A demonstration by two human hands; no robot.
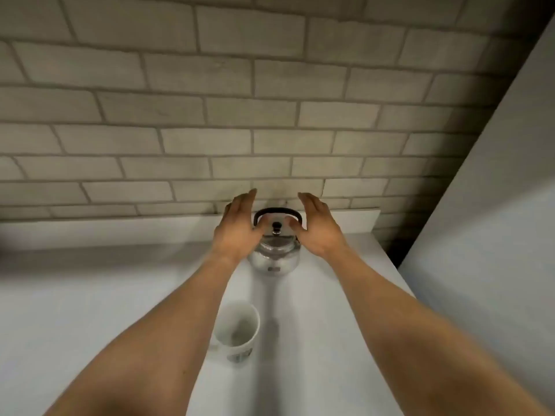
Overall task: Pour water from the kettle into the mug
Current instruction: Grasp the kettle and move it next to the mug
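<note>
A shiny steel kettle [275, 256] with a black arched handle and a black lid knob stands upright on the white counter [90, 310], close to the back wall. My left hand [238, 228] hovers at its left side and my right hand [319, 228] at its right, both flat with fingers extended, palms facing the kettle. Neither hand grips anything. A white mug [237, 330] with a dark print sits upright nearer to me, between my forearms; it looks empty and its handle points left.
A pale brick-pattern wall [240, 115] rises right behind the kettle. A tall white panel [495, 220] closes off the counter on the right, with a dark gap beside it. The counter stretches away to the left.
</note>
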